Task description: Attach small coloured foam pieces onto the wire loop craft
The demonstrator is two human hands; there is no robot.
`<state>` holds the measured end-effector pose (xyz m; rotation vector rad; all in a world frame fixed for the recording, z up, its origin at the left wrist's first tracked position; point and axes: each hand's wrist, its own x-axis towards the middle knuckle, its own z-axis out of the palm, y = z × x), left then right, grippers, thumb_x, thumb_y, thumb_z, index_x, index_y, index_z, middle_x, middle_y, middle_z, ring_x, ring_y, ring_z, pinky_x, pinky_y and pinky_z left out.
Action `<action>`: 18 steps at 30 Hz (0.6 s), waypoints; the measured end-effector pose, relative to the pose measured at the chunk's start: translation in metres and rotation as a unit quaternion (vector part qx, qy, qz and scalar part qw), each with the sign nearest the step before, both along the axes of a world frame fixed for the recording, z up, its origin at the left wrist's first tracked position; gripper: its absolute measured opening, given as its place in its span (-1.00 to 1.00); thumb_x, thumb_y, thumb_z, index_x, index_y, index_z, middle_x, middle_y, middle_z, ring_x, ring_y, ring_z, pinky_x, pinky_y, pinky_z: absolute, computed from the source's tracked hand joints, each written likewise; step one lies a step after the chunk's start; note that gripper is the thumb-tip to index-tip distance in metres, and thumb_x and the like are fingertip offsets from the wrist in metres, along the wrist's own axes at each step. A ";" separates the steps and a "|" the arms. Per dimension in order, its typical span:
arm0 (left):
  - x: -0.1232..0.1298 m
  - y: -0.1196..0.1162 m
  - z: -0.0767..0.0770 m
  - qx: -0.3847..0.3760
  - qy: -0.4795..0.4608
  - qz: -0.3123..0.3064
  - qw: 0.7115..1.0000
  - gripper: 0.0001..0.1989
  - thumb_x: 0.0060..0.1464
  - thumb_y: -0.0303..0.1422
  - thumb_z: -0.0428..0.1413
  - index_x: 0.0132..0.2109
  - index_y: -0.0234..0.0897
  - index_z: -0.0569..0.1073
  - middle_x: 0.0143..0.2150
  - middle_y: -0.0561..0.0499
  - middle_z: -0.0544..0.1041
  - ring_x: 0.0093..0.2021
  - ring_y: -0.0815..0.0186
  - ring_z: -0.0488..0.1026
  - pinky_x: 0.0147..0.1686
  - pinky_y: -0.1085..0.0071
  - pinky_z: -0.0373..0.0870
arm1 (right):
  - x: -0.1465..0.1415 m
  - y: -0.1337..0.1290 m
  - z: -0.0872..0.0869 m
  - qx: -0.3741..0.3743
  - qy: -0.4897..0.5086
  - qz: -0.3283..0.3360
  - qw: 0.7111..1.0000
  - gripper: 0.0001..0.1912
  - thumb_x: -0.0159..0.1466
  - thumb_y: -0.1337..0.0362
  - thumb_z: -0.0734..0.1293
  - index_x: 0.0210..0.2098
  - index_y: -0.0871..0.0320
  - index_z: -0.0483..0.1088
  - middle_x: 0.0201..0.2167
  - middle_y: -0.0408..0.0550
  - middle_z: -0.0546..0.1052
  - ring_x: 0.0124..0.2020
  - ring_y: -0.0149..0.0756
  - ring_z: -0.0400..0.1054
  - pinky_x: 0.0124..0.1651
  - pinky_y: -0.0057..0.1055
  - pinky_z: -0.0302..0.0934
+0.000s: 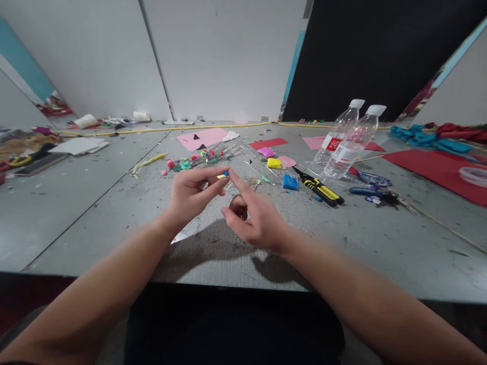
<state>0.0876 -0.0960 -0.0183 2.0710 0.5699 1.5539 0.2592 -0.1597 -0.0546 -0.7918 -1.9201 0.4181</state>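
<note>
My left hand [195,192] pinches a tiny blue lump of clay [226,173] between its thumb and forefinger. My right hand [256,215] is beside it, the forefinger stretched out with its tip against or very close to the lump. The other right fingers are curled, thumb apart, with nothing visible in them. Beyond the hands lie a blue clay packet [290,182], a yellow clay packet [274,163] and a pink-purple one [266,151]. Further off is a spread of thin clear sticks with small coloured clay pieces [185,165].
Black-and-yellow pliers [319,188] lie to the right, before two clear plastic bottles [345,154]. Red paper [437,170] covers the far right. Pink paper [201,138] lies at the back. A dark phone-like slab [41,165] rests at far left. White panels [228,61] stand behind the table.
</note>
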 end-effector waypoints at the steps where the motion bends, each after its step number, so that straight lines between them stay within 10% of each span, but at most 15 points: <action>1: 0.000 0.001 -0.001 0.008 0.002 0.000 1.000 -0.82 0.11 -0.29 0.35 -0.11 -0.11 0.73 -0.59 0.09 0.55 -0.61 0.43 0.45 -0.60 0.49 0.37 | 0.000 0.000 0.000 -0.003 0.000 0.001 1.000 -0.18 0.38 0.23 0.25 0.54 0.17 -0.14 -0.52 -0.29 0.45 -0.53 -0.40 0.28 -0.37 -0.40 0.19; 18: 0.001 0.002 -0.001 0.044 0.020 -0.003 0.999 -0.79 0.13 -0.37 0.32 -0.07 -0.07 0.71 -0.61 0.12 0.51 -0.60 0.43 0.46 -0.62 0.49 0.32 | 0.002 0.002 -0.003 0.069 0.007 -0.036 0.997 -0.35 0.39 0.26 0.25 0.43 0.23 0.11 -0.52 -0.28 0.45 -0.55 -0.42 0.29 -0.38 -0.39 0.23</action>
